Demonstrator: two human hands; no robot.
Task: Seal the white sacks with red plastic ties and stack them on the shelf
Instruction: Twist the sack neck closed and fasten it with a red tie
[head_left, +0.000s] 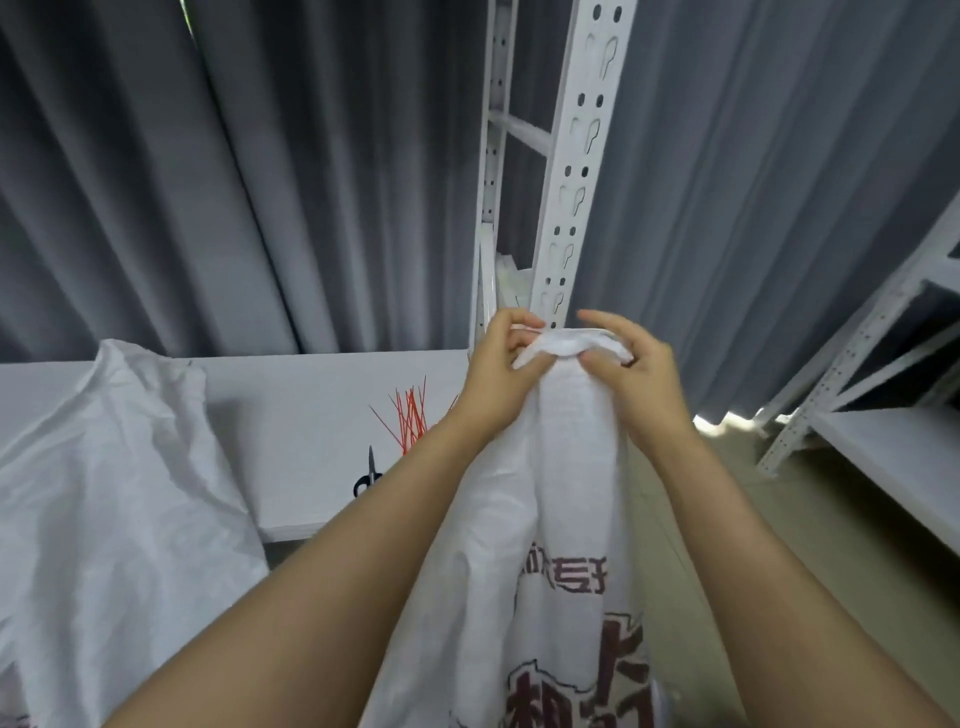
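Sack in hand: the printed sack stands upright in front of the person, its mouth bunched into a narrow neck at the top.
Left hand: the left hand has its fingers curled round the left side of the neck, gripping the gathered cloth.
Right hand: the right hand pinches the folded lip on the neck's right side between thumb and fingers; one finger sticks out free.
Handling: the cloth looks like thin woven plastic, soft and creasing easily, likely slick, so the gather may spring open if the grip slackens. How full or heavy it is cannot be told.
Where to hold: probably just below the bunched lip, one hand keeping the neck squeezed while the other fetches a tie.
Looks: white, faintly shiny, with dark red-brown outlined characters printed on the lower front.
Ties: the red ties lie in a loose bundle on the white board to the left of the printed sack, partly behind the left forearm.
Scissors: black scissors lie just nearer than the ties.
Second sack: another white sack slumps further left, its mouth open.
Shelf: the shelf upright rises directly behind the neck.
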